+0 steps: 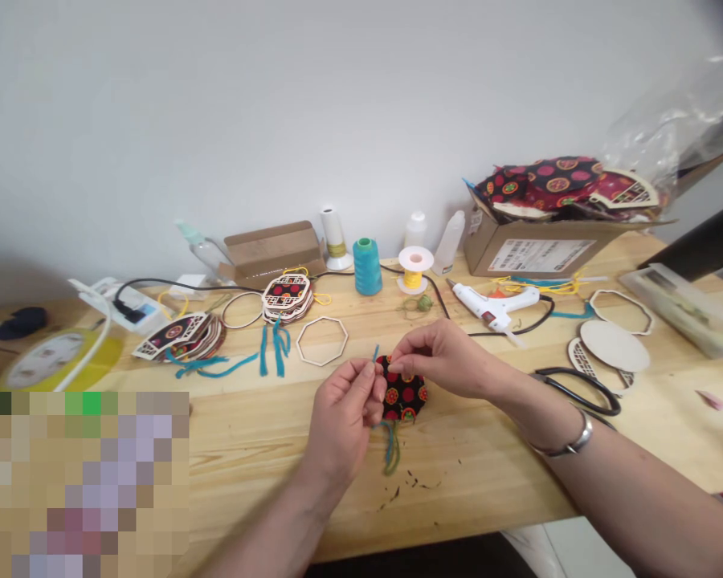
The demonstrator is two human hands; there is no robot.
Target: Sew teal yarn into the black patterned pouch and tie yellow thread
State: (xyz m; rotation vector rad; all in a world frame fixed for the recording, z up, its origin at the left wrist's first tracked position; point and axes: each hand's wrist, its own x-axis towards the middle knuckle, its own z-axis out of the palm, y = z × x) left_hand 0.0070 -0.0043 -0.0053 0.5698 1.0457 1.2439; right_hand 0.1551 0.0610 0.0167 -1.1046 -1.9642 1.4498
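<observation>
Clamped on blue cord (376, 352), the left hand (345, 408) works beside the right hand (444, 358), fingertips together at the patterned patch (406, 395); this looks like cord-handling, calling for steady tension.

Two hands are seen, a left hand (346, 397) and a right hand (446, 353), with one bracelet (580, 437). One patterned piece (405, 392) is held. Two cardboard boxes are counted, a small box (274, 250) and a large box (527, 247). Two stacks are shown, one octagonal stack (287, 298) and one fan-shaped stack (184, 335). One glue gun (494, 307), one blue thread cone (367, 267), one yellow tape roll (60, 359), one power strip (133, 311) and one plastic case (685, 309) are also seen.
</observation>
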